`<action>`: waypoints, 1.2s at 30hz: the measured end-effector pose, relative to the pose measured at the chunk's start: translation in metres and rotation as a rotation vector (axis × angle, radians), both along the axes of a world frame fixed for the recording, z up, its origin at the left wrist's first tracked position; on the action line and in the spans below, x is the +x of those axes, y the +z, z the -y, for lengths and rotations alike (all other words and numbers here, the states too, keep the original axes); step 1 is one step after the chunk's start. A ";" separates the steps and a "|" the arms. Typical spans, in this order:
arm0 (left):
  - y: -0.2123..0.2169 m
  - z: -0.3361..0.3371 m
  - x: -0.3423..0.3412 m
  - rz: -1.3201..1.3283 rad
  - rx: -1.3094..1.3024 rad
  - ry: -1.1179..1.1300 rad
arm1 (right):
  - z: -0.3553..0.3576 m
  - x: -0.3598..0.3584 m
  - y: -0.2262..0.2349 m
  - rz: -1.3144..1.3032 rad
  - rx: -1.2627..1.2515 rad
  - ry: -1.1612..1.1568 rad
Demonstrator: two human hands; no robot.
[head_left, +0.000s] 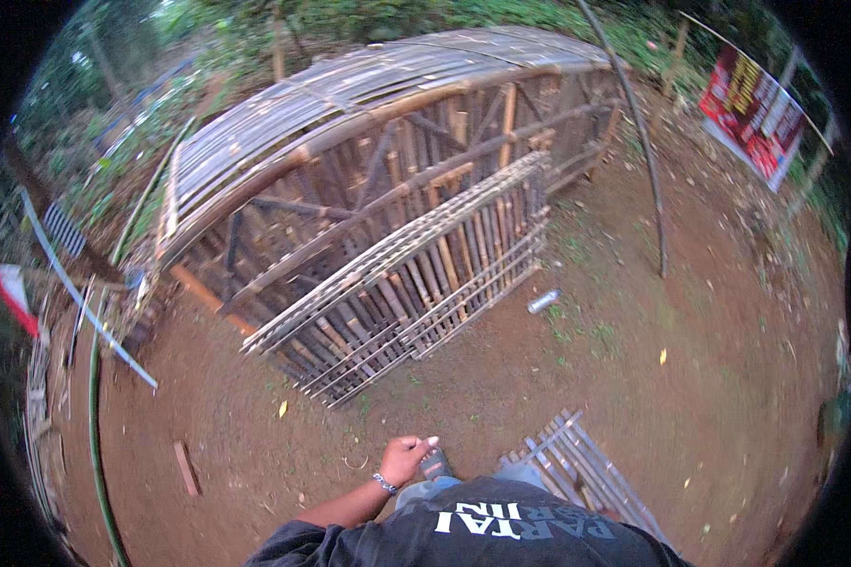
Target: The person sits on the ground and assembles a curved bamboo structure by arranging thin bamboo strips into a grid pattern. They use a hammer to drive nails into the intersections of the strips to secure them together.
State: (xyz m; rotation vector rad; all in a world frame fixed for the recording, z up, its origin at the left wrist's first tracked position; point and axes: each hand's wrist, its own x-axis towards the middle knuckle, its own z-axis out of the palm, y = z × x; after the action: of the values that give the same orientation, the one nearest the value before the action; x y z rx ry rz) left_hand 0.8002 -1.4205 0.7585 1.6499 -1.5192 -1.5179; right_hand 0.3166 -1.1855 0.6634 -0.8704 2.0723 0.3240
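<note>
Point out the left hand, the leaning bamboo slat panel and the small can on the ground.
left hand [407, 456], head view, on the knuckles.
bamboo slat panel [416, 274], head view, on its middle slats.
can [544, 301], head view, on its side.

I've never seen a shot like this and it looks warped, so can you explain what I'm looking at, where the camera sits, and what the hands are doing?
There is no machine here. The picture comes from a wide fisheye camera worn on a person's head, looking down, which is why straight edges bend near the rim. The dark shirt at the bottom is the wearer's own. Their left hand hangs loosely curled by the body; it seems to hold nothing. The right hand is out of view. A foot in a sandal shows just beside the hand. The ground is bare reddish dirt. Ahead stands a bamboo structure with a slatted bamboo panel leaning against it. A smaller panel lies on the ground to the right, and a small can lies near the leaning panel.
</note>
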 end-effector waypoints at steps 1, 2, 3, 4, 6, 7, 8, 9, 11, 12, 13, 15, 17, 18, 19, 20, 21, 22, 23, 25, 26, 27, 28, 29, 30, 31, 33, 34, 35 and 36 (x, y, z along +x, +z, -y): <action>-0.010 0.011 0.006 0.035 0.097 0.007 | 0.003 0.015 0.007 0.006 -0.007 -0.027; -0.017 0.025 0.006 0.101 0.160 -0.084 | 0.014 0.030 0.014 0.019 -0.025 -0.044; -0.019 0.039 0.005 0.184 0.221 -0.173 | 0.036 0.044 0.019 0.055 -0.046 -0.047; -0.032 0.050 0.001 0.249 0.292 -0.283 | 0.055 0.056 0.031 0.068 -0.054 -0.065; -0.106 0.067 0.021 0.230 0.098 -0.675 | 0.057 0.058 -0.011 0.226 -0.246 0.001; -0.144 0.079 0.041 0.228 0.011 -0.864 | 0.079 0.078 0.011 0.203 -0.232 -0.032; -0.166 0.093 0.059 0.193 0.122 -0.860 | 0.099 0.094 0.037 0.181 -0.209 -0.084; -0.177 0.108 0.062 0.164 0.208 -0.879 | 0.096 0.099 0.021 0.207 -0.260 -0.140; -0.181 0.147 0.052 0.165 0.343 -0.908 | 0.099 0.107 0.008 0.282 -0.310 -0.242; -0.176 0.168 0.043 0.171 0.391 -0.920 | 0.113 0.104 0.017 0.339 -0.314 -0.278; -0.172 0.189 0.027 0.185 0.432 -0.955 | 0.115 0.104 0.013 0.354 -0.321 -0.342; -0.166 0.231 -0.001 0.202 0.488 -1.020 | 0.126 0.094 -0.018 0.330 -0.396 -0.365; -0.159 0.271 -0.025 0.216 0.559 -1.098 | 0.128 0.109 -0.020 0.346 -0.421 -0.384; -0.157 0.292 -0.040 0.220 0.581 -1.133 | 0.139 0.104 -0.009 0.371 -0.434 -0.417; -0.152 0.313 -0.047 0.230 0.620 -1.163 | 0.144 0.100 -0.003 0.395 -0.448 -0.450; -0.150 0.333 -0.065 0.230 0.666 -1.212 | 0.138 0.101 -0.009 0.394 -0.405 -0.514; -0.148 0.354 -0.077 0.233 0.724 -1.260 | 0.134 0.117 -0.023 0.413 -0.361 -0.575; -0.148 0.372 -0.090 0.221 0.789 -1.292 | 0.135 0.131 -0.031 0.432 -0.323 -0.617; -0.146 0.388 -0.107 0.195 0.883 -1.314 | 0.135 0.137 -0.022 0.454 -0.321 -0.722; -0.133 0.414 -0.144 0.130 1.147 -1.272 | 0.142 0.145 0.016 0.488 -0.316 -0.907; -0.133 0.419 -0.177 0.192 1.053 -1.473 | 0.135 0.163 0.024 0.414 -0.342 -0.971; -0.127 0.426 -0.201 0.250 0.936 -1.651 | 0.138 0.181 0.025 0.443 -0.311 -1.066; -0.114 0.423 -0.238 0.278 0.899 -1.759 | 0.141 0.196 0.024 0.465 -0.280 -1.163; -0.105 0.419 -0.268 0.304 0.861 -1.869 | 0.145 0.213 0.024 0.487 -0.247 -1.261; -0.110 0.437 -0.279 0.374 1.218 -1.615 | 0.158 0.225 0.020 0.527 -0.317 -1.342; -0.065 0.413 -0.329 0.448 1.167 -1.693 | 0.164 0.253 0.018 0.548 -0.357 -1.472; -0.014 0.389 -0.386 0.660 0.941 -1.866 | 0.181 0.300 0.025 0.601 -0.439 -1.691; -0.013 0.389 -0.393 0.810 0.777 -1.953 | 0.192 0.310 0.048 0.665 -0.496 -1.799; -0.017 0.390 -0.399 0.785 0.791 -2.011 | 0.201 0.306 0.083 0.722 -0.563 -1.897; -0.023 0.390 -0.406 0.755 0.812 -2.079 | 0.208 0.306 0.104 0.766 -0.635 -2.004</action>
State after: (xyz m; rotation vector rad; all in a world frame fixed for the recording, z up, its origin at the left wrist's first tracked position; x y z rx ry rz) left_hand 0.3944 -1.8108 0.7352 0.0788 -3.9605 -2.5973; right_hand 0.6224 -1.3933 0.7678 0.9063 1.3435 -1.4844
